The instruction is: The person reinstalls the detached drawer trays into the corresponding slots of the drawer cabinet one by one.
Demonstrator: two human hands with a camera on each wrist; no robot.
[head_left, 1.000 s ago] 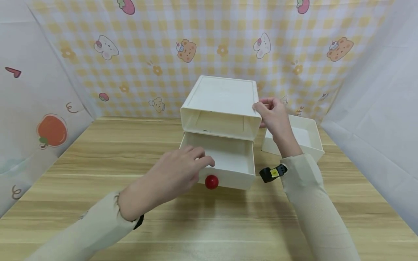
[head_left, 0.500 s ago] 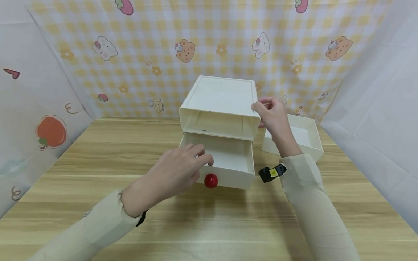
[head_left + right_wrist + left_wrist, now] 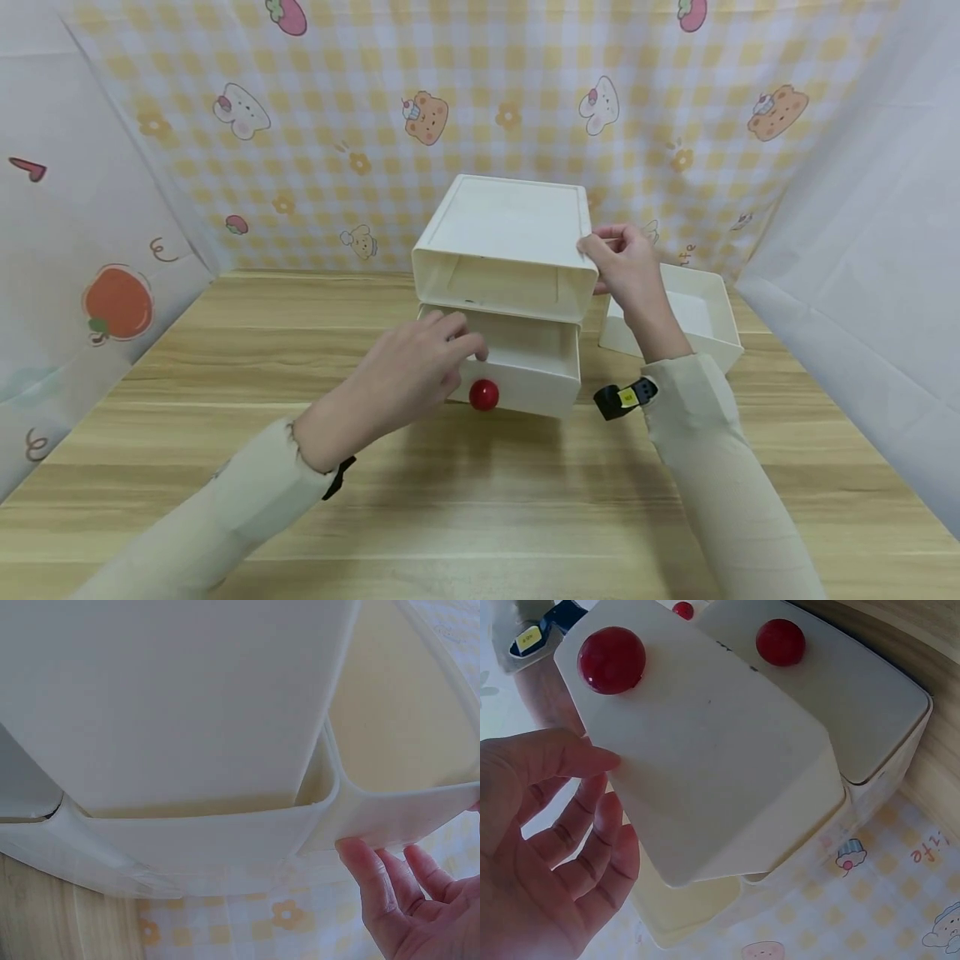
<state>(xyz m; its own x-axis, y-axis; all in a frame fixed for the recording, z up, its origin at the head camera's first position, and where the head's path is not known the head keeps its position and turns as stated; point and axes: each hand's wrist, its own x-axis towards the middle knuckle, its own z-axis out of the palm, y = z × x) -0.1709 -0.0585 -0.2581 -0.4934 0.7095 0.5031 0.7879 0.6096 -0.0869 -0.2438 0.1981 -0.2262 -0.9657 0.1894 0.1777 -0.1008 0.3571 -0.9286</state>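
Left hand (image 3: pixel 420 367) presses flat-fingered on the drawer (image 3: pixel 525 371); right hand (image 3: pixel 626 262) grips the cabinet (image 3: pixel 510 225).

A drawer cabinet (image 3: pixel 504 237) is standing at the middle of the bench (image 3: pixel 480 500), toward its back. Its lower drawer (image 3: pixel 525 371) is sticking out in front, with the knob (image 3: pixel 483 394) facing forward. The left hand (image 3: pixel 408 375) is resting on that drawer's front left corner. The right hand (image 3: pixel 626 262) is touching the cabinet's upper right edge. A separate drawer (image 3: pixel 693 312) is lying right of the cabinet, behind the right hand.
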